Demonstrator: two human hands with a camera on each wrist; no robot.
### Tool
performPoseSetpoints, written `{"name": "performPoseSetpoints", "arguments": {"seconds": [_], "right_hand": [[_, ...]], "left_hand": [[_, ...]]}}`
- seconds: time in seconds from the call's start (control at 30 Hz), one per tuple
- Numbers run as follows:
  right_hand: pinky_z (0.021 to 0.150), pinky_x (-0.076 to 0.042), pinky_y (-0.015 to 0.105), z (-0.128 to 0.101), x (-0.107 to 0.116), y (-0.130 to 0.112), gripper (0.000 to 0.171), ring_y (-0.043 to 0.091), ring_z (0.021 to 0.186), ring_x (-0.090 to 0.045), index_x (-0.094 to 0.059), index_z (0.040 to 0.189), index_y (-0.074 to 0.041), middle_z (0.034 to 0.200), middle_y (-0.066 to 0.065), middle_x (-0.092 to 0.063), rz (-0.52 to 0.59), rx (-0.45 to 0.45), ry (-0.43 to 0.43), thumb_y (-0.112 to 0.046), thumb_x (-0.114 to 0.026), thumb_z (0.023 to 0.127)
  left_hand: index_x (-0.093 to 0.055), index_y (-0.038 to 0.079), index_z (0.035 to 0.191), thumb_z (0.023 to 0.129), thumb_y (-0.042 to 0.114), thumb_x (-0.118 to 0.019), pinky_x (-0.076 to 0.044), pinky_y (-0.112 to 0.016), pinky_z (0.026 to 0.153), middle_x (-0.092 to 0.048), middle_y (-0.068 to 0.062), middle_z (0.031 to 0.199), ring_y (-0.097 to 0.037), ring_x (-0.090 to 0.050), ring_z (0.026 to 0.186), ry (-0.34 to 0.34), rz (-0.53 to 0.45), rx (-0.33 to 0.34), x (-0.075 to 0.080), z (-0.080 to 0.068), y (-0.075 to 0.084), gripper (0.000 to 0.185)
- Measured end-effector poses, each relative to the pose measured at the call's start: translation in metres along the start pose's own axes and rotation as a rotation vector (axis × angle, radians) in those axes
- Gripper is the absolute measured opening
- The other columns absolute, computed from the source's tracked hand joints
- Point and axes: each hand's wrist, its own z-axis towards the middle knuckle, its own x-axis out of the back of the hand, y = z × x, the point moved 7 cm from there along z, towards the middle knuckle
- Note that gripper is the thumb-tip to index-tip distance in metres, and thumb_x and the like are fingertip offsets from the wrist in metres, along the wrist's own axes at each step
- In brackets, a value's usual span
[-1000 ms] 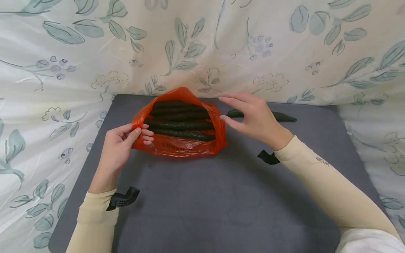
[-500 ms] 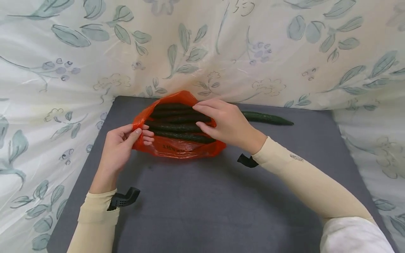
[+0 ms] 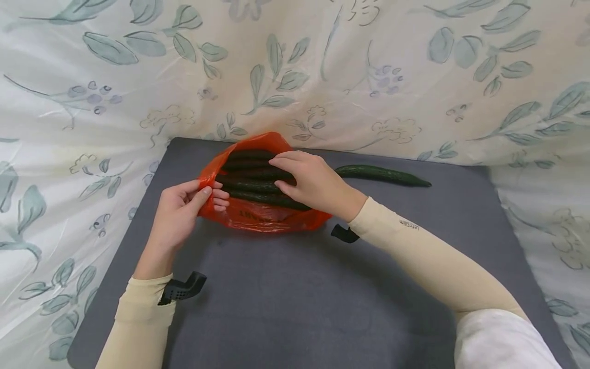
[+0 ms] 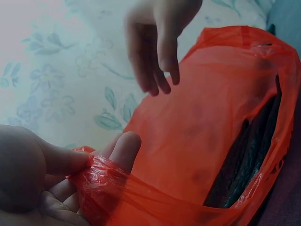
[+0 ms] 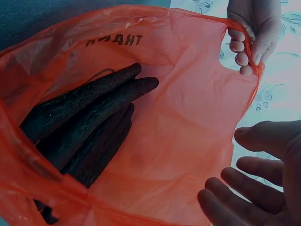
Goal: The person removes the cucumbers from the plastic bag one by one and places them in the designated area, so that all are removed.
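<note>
An orange-red plastic bag (image 3: pixel 258 219) lies on the table with its mouth spread wide. Several long dark green cucumbers (image 5: pixel 89 103) rest side by side inside it. At the bag's left edge my left hand (image 3: pixel 186 205) pinches the gathered plastic between thumb and fingers, plainly seen in the left wrist view. My right hand (image 3: pixel 313 179) hovers over the right part of the opening, fingers spread and thumb apart, holding nothing. It hides the right ends of the cucumbers in the head view. One more cucumber (image 3: pixel 384 175) lies outside, right of the bag.
The dark grey table (image 3: pixel 286 292) carries everything. A floral curtain (image 3: pixel 341 77) hangs along its back and sides. Black wrist mounts (image 3: pixel 183 288) stick out from both sleeves.
My right hand has moved left, from beside the outside cucumber to above the bag's opening. The left hand keeps its pinch on the bag; the view has shifted slightly.
</note>
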Motion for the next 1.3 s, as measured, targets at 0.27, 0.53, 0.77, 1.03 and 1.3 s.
{"name": "performPoseSetpoints", "arguments": {"seconds": [0.27,0.53,0.77,1.03,1.3], "right_hand": [[0.112,-0.054,0.039,0.007,-0.014,0.001,0.045,0.027,0.130,-0.065,-0.069,0.141,-0.001,0.140,0.014,-0.069,-0.010,-0.034,-0.068,-0.017,-0.080,0.101],[0.111,-0.054,0.037,0.013,-0.020,0.006,0.043,0.026,0.128,-0.065,-0.071,0.140,-0.002,0.138,0.011,-0.070,-0.018,-0.036,-0.080,-0.016,-0.080,0.100],[0.114,-0.051,0.037,0.018,-0.030,0.012,0.047,0.025,0.132,-0.063,-0.068,0.144,-0.004,0.142,0.011,-0.068,-0.010,-0.088,-0.145,-0.020,-0.080,0.101],[0.113,-0.052,0.038,0.021,-0.041,0.021,0.048,0.025,0.132,-0.063,-0.068,0.145,-0.004,0.142,0.010,-0.068,0.002,-0.119,-0.165,-0.020,-0.080,0.101],[0.111,-0.053,0.037,0.023,-0.047,0.022,0.048,0.025,0.130,-0.064,-0.068,0.145,-0.003,0.142,0.011,-0.068,-0.012,-0.135,-0.178,-0.021,-0.079,0.102]], "left_hand": [[-0.069,-0.015,0.124,0.112,0.006,-0.059,-0.066,-0.034,0.082,-0.078,-0.021,0.106,-0.031,-0.080,0.087,0.019,0.009,-0.023,0.004,-0.004,0.001,0.026],[-0.069,-0.014,0.124,0.112,0.007,-0.059,-0.066,-0.033,0.083,-0.078,-0.019,0.106,-0.029,-0.080,0.086,0.023,0.020,-0.034,0.002,0.002,0.005,0.026],[-0.069,-0.015,0.125,0.112,0.006,-0.059,-0.066,-0.032,0.083,-0.079,-0.017,0.105,-0.028,-0.081,0.086,0.014,0.025,-0.030,0.000,0.005,0.002,0.026],[-0.071,-0.014,0.123,0.110,0.005,-0.063,-0.066,-0.031,0.082,-0.080,-0.015,0.104,-0.027,-0.081,0.085,0.018,0.053,-0.032,-0.001,0.003,0.003,0.024],[-0.072,-0.013,0.121,0.109,0.006,-0.066,-0.066,-0.032,0.081,-0.080,-0.016,0.103,-0.025,-0.080,0.083,0.038,0.051,-0.034,-0.003,0.003,0.004,0.024]]}}
